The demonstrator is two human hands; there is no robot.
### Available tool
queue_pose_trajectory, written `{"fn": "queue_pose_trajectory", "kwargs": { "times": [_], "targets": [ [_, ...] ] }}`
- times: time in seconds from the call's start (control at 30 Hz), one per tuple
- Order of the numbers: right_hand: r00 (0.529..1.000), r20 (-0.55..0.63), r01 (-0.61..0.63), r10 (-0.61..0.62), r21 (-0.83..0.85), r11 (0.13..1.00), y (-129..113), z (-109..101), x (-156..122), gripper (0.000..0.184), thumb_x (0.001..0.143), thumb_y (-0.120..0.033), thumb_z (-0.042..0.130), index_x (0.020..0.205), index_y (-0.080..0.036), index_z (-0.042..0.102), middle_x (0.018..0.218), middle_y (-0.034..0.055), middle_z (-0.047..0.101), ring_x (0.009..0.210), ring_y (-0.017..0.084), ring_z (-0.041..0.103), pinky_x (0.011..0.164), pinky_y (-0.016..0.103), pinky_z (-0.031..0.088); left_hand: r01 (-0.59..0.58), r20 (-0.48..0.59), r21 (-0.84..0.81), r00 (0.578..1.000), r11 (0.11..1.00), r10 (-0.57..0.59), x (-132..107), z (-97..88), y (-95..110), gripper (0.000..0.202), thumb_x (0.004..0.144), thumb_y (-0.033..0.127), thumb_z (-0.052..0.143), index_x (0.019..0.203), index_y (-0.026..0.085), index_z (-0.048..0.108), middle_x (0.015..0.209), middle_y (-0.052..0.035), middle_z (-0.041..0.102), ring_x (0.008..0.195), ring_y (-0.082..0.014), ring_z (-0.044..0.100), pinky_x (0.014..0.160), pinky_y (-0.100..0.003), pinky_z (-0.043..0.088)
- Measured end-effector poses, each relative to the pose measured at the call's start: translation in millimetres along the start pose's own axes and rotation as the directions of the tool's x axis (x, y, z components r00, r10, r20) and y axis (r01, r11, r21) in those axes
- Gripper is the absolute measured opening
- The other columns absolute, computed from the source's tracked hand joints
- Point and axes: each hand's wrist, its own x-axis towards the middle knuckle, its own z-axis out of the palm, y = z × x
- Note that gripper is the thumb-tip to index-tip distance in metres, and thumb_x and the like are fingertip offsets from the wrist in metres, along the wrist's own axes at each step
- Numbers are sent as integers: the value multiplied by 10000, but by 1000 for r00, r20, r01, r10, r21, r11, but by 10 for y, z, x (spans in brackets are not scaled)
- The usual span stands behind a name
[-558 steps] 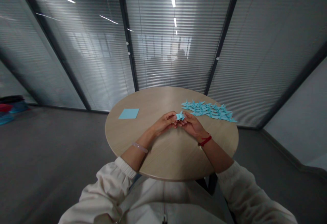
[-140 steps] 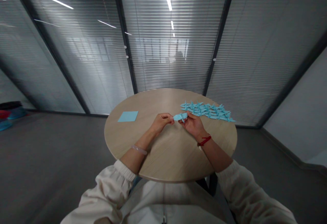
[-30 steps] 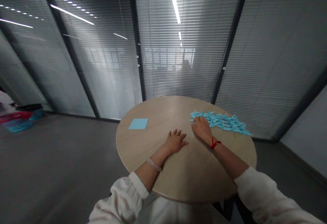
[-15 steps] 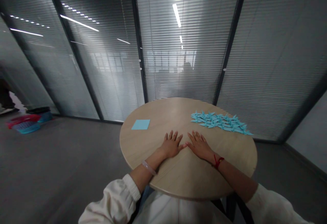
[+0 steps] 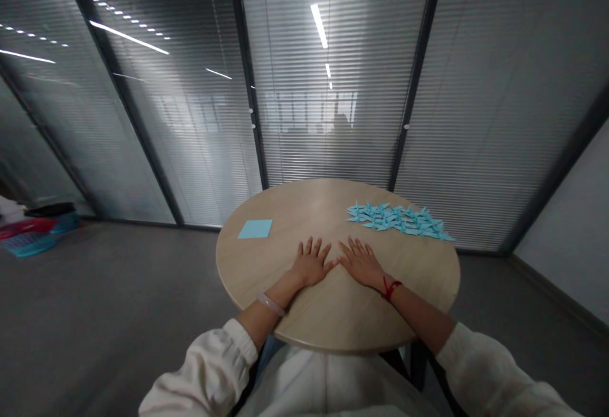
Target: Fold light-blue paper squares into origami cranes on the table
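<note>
Lying flat on the left part of the round bench (image 5: 352, 315), a blue paper square (image 5: 255, 229) sits well apart from everything else; whether it is one sheet or a thin stack, I cannot tell. It should be very light and bendy, quick to crease and inclined to slide or cling to the wood, so an edge or corner is the best place to slip a fingertip under and pinch.

Next comes the left hand (image 5: 311, 266), palm down on the wood with its fingers spread, holding nothing; a pale bracelet circles that wrist. Close beside it, the right hand (image 5: 362, 266) also lies palm down with fingers spread and holds nothing, a red cord around its wrist. The two thumb tips meet or very nearly do.

Beyond the right hand and stretching to the right, the blue paper birds (image 5: 399, 219) lie crowded in a band near the far edge, their wings and points overlapping, too tangled to count. Each would probably weigh next to nothing, a little stiffer at the folded body than at the thin tips. Pinching a body lightly seems safest; gripping a wing or beak could bend it, and pulling one bird may drag its neighbours.
</note>
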Motion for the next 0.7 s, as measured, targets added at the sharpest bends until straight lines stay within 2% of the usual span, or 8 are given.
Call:
{"fn": "queue_pose_trajectory", "kwargs": {
  "times": [0.7],
  "targets": [
    [1000,7,6,-6,1,1000,15,18,11,611,973,-521,207,1498,-212,251,1560,160,187,1437,315,193,1137,506,160,-3,-5,4,1000,1000,3,2,-7,13,805,867,702,55,1509,241,204,1584,-115,106,1455,-325,32,1135,-584,45]
  ]
}}
